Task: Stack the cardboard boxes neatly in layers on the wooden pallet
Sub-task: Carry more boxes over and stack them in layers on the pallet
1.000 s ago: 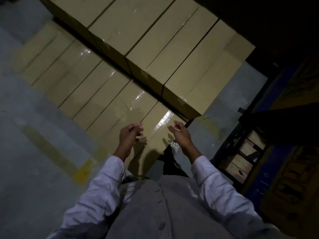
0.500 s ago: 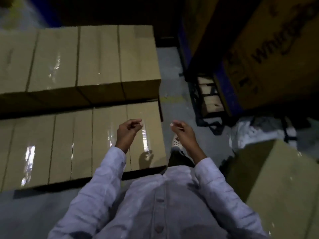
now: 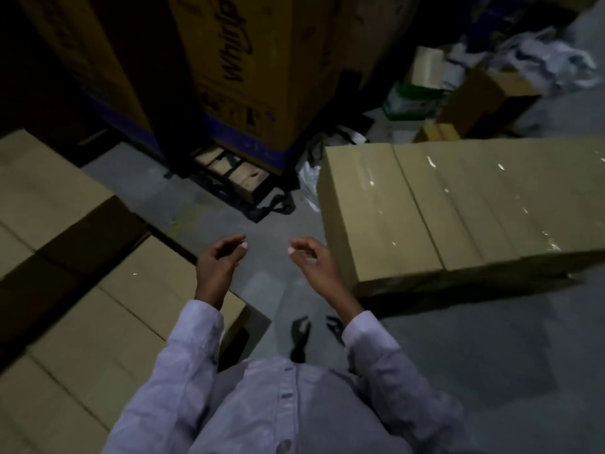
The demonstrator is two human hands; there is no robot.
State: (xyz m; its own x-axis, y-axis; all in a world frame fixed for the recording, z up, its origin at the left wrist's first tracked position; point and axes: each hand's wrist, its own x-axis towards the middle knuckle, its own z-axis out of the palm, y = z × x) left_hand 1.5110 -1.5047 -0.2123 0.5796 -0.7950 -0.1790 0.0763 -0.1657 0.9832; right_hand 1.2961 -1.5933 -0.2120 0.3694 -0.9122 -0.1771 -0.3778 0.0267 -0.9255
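Taped brown cardboard boxes lie in two groups. A stepped stack [image 3: 82, 309] fills the left side, higher at the far left. A row of boxes [image 3: 458, 204] lies on the right, its near corner beside my right hand. My left hand [image 3: 221, 260] and my right hand [image 3: 311, 260] hover side by side over the grey floor between the groups, fingers loosely curled and apart, holding nothing. The pallet under the stack is hidden.
A tall printed carton [image 3: 235, 70] stands ahead on a wooden pallet [image 3: 229, 173] with black straps. Loose boxes, plastic and paper clutter [image 3: 458, 83] lie at the back right. Grey floor [image 3: 458, 355] runs between the two box groups.
My view has swung right, away from the stepped stack, which now sits at the left. The row of boxes on the right has come into view. Both hands stay empty.
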